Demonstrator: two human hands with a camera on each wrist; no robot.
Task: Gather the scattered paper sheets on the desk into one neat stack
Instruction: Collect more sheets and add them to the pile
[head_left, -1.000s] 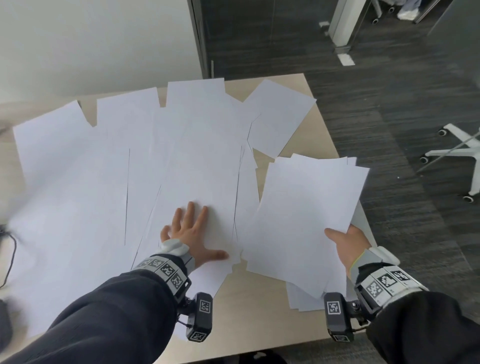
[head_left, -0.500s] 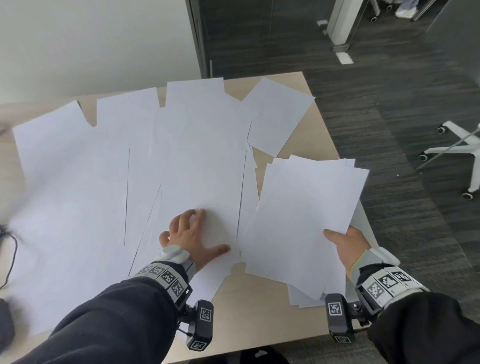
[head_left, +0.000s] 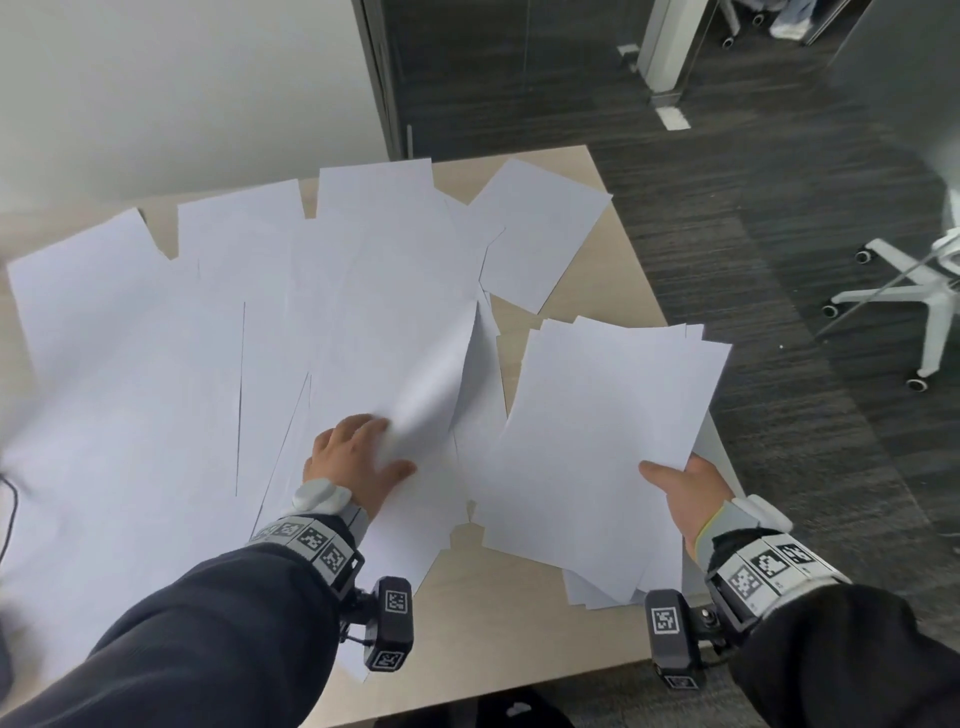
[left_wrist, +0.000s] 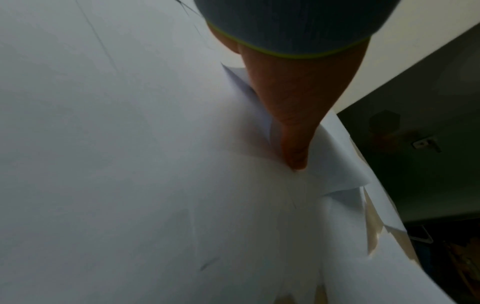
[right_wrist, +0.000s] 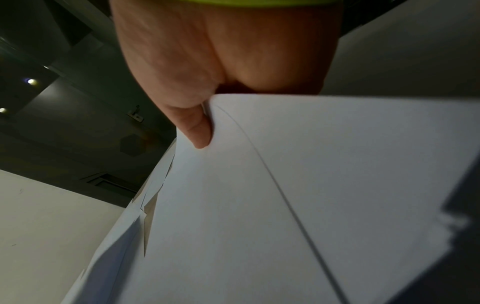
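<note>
We see matt white paper sheets (head_left: 156, 364), smooth, one buckling softly. Desk (head_left: 498, 613) looks pale wood laminate, smooth, low sheen. Sleeves (head_left: 208, 639) are dark matt cloth. Wrist camera housing (head_left: 393, 623) is black plastic. Floor (head_left: 779, 156) is dark, rough-textured carpet.

Loose sheets (head_left: 156, 364) overlap across the left and middle of the table (head_left: 519, 613), reaching its far edge. One sheet (head_left: 540, 234) lies at the far right corner. The left hand (head_left: 353, 457) rests on the middle sheets near the front. Right of it, the right hand (head_left: 685, 488) holds a stack (head_left: 608, 436) over the table's right edge.
</note>
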